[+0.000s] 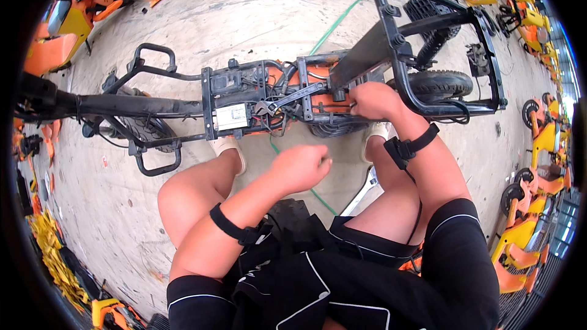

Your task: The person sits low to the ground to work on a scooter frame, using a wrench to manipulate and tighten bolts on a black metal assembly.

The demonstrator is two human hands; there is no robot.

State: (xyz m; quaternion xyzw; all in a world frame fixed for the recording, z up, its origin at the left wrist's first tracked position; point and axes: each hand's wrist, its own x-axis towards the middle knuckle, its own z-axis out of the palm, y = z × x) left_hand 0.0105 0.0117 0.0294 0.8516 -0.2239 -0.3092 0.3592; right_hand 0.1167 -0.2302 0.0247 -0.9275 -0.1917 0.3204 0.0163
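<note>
A stripped scooter frame (205, 101), black with wheels at both ends, lies across in front of me. On its middle rests an adjustable wrench (292, 98), slanting over wires and an orange panel. My right hand (374, 101) reaches the right part of the frame, beside the thick slanted post (364, 58). Its fingers are bent together at the frame's edge; what they grip is hidden. My left hand (299, 169) hangs in the air short of the frame, fingers curled closed. Whether it holds something small does not show. A white-labelled box (232, 117) sits on the frame left of the wrench.
Another large wrench (365, 190) is low between my legs, near my right foot. The rear wheel (439, 84) and a tubular rack (398, 55) stand at the right. Orange and yellow scooters (520, 238) line both sides. Green tape (336, 23) marks the concrete floor.
</note>
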